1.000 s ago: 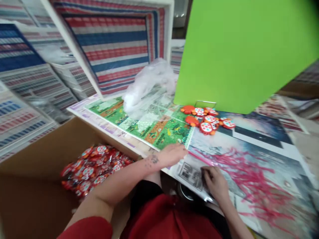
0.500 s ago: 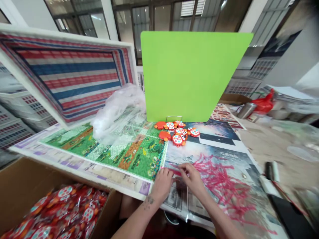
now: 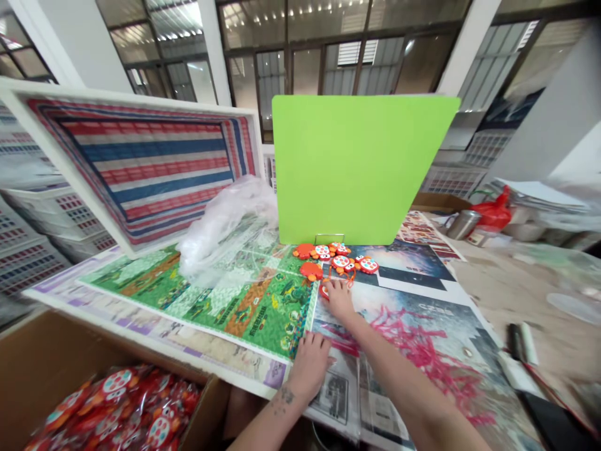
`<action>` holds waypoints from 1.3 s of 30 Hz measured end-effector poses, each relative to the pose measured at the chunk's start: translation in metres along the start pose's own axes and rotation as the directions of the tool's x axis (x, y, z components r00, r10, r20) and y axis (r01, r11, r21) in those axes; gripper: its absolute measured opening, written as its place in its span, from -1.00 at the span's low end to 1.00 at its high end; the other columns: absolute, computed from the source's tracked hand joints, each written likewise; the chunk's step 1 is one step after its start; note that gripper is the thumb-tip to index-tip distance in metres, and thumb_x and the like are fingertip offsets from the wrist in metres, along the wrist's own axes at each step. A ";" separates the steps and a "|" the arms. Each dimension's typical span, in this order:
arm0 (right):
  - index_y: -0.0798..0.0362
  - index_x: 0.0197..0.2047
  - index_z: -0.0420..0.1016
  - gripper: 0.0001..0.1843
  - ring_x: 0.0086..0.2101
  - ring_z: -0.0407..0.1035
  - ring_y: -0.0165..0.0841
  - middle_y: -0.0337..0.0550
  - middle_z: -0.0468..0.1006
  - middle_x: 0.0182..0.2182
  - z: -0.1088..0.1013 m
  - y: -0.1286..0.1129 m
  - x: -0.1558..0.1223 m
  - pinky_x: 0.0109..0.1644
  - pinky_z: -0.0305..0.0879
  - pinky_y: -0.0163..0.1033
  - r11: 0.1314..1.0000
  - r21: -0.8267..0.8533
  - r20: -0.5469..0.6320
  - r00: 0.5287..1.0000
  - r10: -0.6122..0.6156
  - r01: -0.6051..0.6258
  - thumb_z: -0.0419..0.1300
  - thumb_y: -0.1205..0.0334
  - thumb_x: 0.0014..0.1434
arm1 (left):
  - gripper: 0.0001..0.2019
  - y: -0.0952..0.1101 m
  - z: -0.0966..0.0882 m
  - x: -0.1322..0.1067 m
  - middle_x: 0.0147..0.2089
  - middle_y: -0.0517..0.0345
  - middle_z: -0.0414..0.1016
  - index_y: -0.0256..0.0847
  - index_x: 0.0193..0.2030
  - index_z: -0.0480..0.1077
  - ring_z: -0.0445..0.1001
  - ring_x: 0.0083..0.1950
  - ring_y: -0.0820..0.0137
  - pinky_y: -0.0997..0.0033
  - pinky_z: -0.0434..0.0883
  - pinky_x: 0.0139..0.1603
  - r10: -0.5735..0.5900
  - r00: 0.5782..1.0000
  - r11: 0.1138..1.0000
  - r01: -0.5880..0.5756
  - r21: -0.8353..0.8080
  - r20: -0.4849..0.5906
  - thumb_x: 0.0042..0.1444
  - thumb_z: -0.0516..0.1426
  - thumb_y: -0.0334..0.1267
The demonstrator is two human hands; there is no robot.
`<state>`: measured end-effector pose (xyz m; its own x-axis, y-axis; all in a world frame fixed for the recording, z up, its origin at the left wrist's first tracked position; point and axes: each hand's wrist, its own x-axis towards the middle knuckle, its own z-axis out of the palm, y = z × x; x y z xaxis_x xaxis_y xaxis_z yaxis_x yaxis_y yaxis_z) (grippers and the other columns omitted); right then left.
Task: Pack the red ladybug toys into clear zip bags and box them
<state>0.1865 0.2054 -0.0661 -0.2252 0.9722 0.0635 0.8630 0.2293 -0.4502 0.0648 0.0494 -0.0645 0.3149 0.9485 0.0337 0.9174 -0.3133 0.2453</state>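
My right hand (image 3: 339, 300) reaches forward over the table, its fingers closed round a red toy (image 3: 324, 290) and mostly covering it. An orange cord loops beside these fingers. Just beyond lie several red animal-shaped toys (image 3: 341, 264) with colourful dots on white panels and bulging eyes; a few rest with plain red backs up. Near the table's front edge, my left hand (image 3: 310, 364) stays low with its fingers curled down; what they hold, if anything, is hidden. Pink strips (image 3: 408, 338) are spread on the right, some reaching between my hands.
A green board (image 3: 352, 169) stands upright behind the toys. At left are a tilted crate with striped lining (image 3: 159, 163), a clear plastic bag (image 3: 225, 225) and a cardboard box (image 3: 32, 351) of wrapped red toys. A metal cup (image 3: 462, 224) and black-and-white items (image 3: 521, 344) lie right.
My right hand has moved forward from beside my left hand to the toys and closed on the nearest one. My left hand stays near the front edge. The view has tilted up slightly.
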 end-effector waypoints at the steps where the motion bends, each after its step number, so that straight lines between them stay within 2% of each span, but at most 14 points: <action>1: 0.02 0.18 0.32 -0.46 0.22 0.07 0.05 0.14 0.28 0.18 -0.002 0.000 -0.008 0.22 0.06 0.12 0.999 0.014 0.009 1.000 -0.029 0.029 0.23 0.32 0.11 | -0.72 0.000 -0.001 0.003 -0.03 0.01 0.44 -0.17 -0.06 0.41 0.37 0.04 0.09 0.07 0.33 0.02 -0.004 1.000 1.000 0.004 0.012 0.012 0.12 0.26 -0.16; 4: 0.01 0.20 0.27 -0.38 0.06 0.29 -0.17 0.04 0.34 0.11 -0.013 0.010 -0.027 0.12 0.22 -0.13 0.992 0.083 0.029 0.995 -0.099 0.096 0.20 0.42 0.05 | -0.73 0.002 -0.005 0.009 -0.09 0.00 0.44 -0.20 -0.10 0.42 0.38 0.01 0.09 0.08 0.34 0.01 0.000 0.999 0.999 -0.001 0.034 0.032 0.10 0.27 -0.15; 7: 0.08 0.12 0.30 -0.46 -0.05 0.36 -0.22 0.00 0.42 -0.01 -0.027 0.028 -0.045 0.09 0.27 -0.14 0.951 0.302 -0.086 0.996 -0.038 0.062 0.17 0.39 0.03 | -0.79 0.002 -0.005 0.009 -0.11 0.01 0.44 -0.19 -0.14 0.42 0.38 0.00 0.11 0.06 0.33 0.03 0.016 1.000 0.999 -0.017 0.031 0.022 0.13 0.25 -0.18; 10: 0.09 0.02 0.34 -0.57 -0.12 0.39 -0.18 -0.04 0.48 -0.13 -0.041 0.041 -0.068 0.04 0.33 -0.04 0.785 0.619 -0.174 0.978 0.112 0.020 0.21 0.17 0.07 | -0.90 0.002 -0.002 0.002 -0.10 0.05 0.43 -0.20 -0.17 0.40 0.37 0.00 0.17 0.07 0.32 0.07 0.080 0.996 0.997 -0.081 -0.019 -0.045 0.20 0.18 -0.27; 12: 0.07 0.00 0.35 -0.53 -0.15 0.42 -0.18 -0.05 0.51 -0.14 -0.054 0.044 -0.085 -0.03 0.39 -0.04 0.631 0.775 -0.149 0.978 0.143 0.025 0.26 0.03 0.06 | -0.93 0.000 0.000 -0.003 -0.10 0.05 0.44 -0.21 -0.16 0.39 0.37 -0.01 0.21 0.12 0.33 0.07 0.080 0.994 0.990 -0.089 -0.111 -0.080 0.24 0.10 -0.33; 14: 0.05 0.00 0.38 -0.49 -0.14 0.43 -0.18 -0.06 0.53 -0.12 -0.068 0.045 -0.102 -0.05 0.41 -0.06 0.527 0.850 -0.092 0.989 0.114 0.018 0.32 -0.01 0.02 | -0.79 -0.002 0.000 -0.005 -0.13 0.07 0.46 -0.20 0.02 0.35 0.38 -0.01 0.24 0.14 0.33 0.08 0.014 0.996 0.967 -0.037 -0.251 -0.093 0.25 0.07 -0.36; 16: 0.04 -0.01 0.43 -0.48 -0.13 0.44 -0.18 -0.06 0.54 -0.10 -0.081 0.044 -0.117 -0.05 0.42 -0.08 0.480 0.877 -0.009 0.998 0.054 -0.018 0.38 0.02 -0.02 | -0.53 -0.003 -0.002 -0.005 -0.17 0.11 0.47 -0.22 0.28 0.14 0.40 -0.02 0.25 0.11 0.31 0.15 -0.051 0.993 0.931 0.010 -0.366 -0.102 0.24 0.08 -0.36; 18: 0.03 -0.03 0.46 -0.47 -0.13 0.45 -0.19 -0.08 0.56 -0.11 -0.089 0.043 -0.126 -0.03 0.41 -0.08 0.448 0.892 0.068 0.998 0.001 -0.061 0.42 0.04 -0.06 | -0.39 -0.003 -0.004 -0.004 -0.15 0.10 0.47 -0.24 0.39 -0.04 0.39 0.00 0.25 0.06 0.25 0.23 -0.048 0.993 0.922 0.001 -0.388 -0.111 0.24 0.08 -0.34; 21: 0.03 -0.01 0.47 -0.44 -0.11 0.46 -0.19 -0.08 0.57 -0.10 -0.087 0.038 -0.127 0.00 0.41 -0.07 0.418 0.906 0.049 0.998 0.033 -0.059 0.42 0.02 -0.06 | -0.61 -0.002 -0.006 -0.004 -0.01 0.01 0.45 -0.20 0.25 0.22 0.34 0.09 0.20 0.04 0.23 0.22 0.063 0.992 0.960 -0.089 -0.266 -0.106 0.29 0.01 -0.31; 25: 0.05 0.04 0.48 -0.36 -0.07 0.45 -0.16 -0.05 0.58 -0.06 -0.065 0.028 -0.111 0.06 0.37 -0.01 0.490 0.871 0.008 0.998 0.068 -0.040 0.39 -0.06 -0.08 | -0.74 -0.001 -0.003 -0.006 -0.01 0.02 0.44 -0.17 0.07 0.37 0.33 0.05 0.21 0.11 0.27 0.15 0.174 0.978 0.974 -0.188 -0.127 -0.116 0.32 -0.02 -0.33; 29: 0.06 0.04 0.53 -0.37 -0.01 0.43 -0.13 -0.03 0.58 -0.01 -0.043 0.017 -0.098 0.16 0.28 0.04 0.594 0.803 0.044 0.999 -0.001 -0.035 0.33 -0.14 -0.03 | -0.85 -0.003 -0.001 -0.008 -0.17 0.08 0.46 -0.18 -0.20 0.44 0.35 -0.04 0.24 0.13 0.27 0.15 0.146 0.969 0.978 -0.172 -0.120 -0.201 0.30 0.06 -0.25; 34: 0.04 -0.15 0.61 -0.43 -0.17 0.48 -0.19 -0.14 0.63 -0.23 -0.027 -0.003 -0.101 0.00 0.38 -0.05 0.662 0.749 0.169 0.958 -0.232 0.029 0.05 -0.27 0.21 | -0.88 -0.003 -0.005 -0.009 -0.18 0.07 0.44 -0.20 -0.25 0.42 0.36 -0.05 0.23 0.14 0.34 0.07 0.097 0.941 0.976 -0.154 -0.156 -0.326 0.28 0.08 -0.30; 36: 0.03 -0.20 0.61 -0.40 -0.18 0.46 -0.21 -0.13 0.62 -0.26 -0.029 -0.006 -0.104 -0.03 0.37 -0.10 0.704 0.699 0.129 0.947 -0.293 0.123 -0.05 -0.27 0.27 | -0.92 -0.003 -0.006 -0.008 -0.08 0.03 0.44 -0.20 -0.22 0.41 0.36 0.02 0.23 0.13 0.36 0.09 0.075 0.928 0.966 -0.158 -0.204 -0.366 0.27 0.09 -0.34; 39: 0.04 -0.27 0.57 -0.39 -0.23 0.45 -0.19 -0.05 0.58 -0.35 -0.038 0.004 -0.113 -0.08 0.33 -0.13 0.875 0.469 -0.058 0.993 -0.099 0.114 -0.12 -0.22 0.31 | -0.92 -0.003 -0.006 -0.007 0.05 0.00 0.41 -0.20 -0.22 0.39 0.36 0.13 0.24 0.09 0.34 0.17 0.053 0.925 0.937 -0.177 -0.302 -0.377 0.25 0.07 -0.41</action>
<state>0.2330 0.0980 -0.0415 -0.2831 0.9458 0.1589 0.5174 0.2901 -0.8051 0.0586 0.0441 -0.0597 0.2476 0.8779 0.4098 0.7304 -0.4470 0.5164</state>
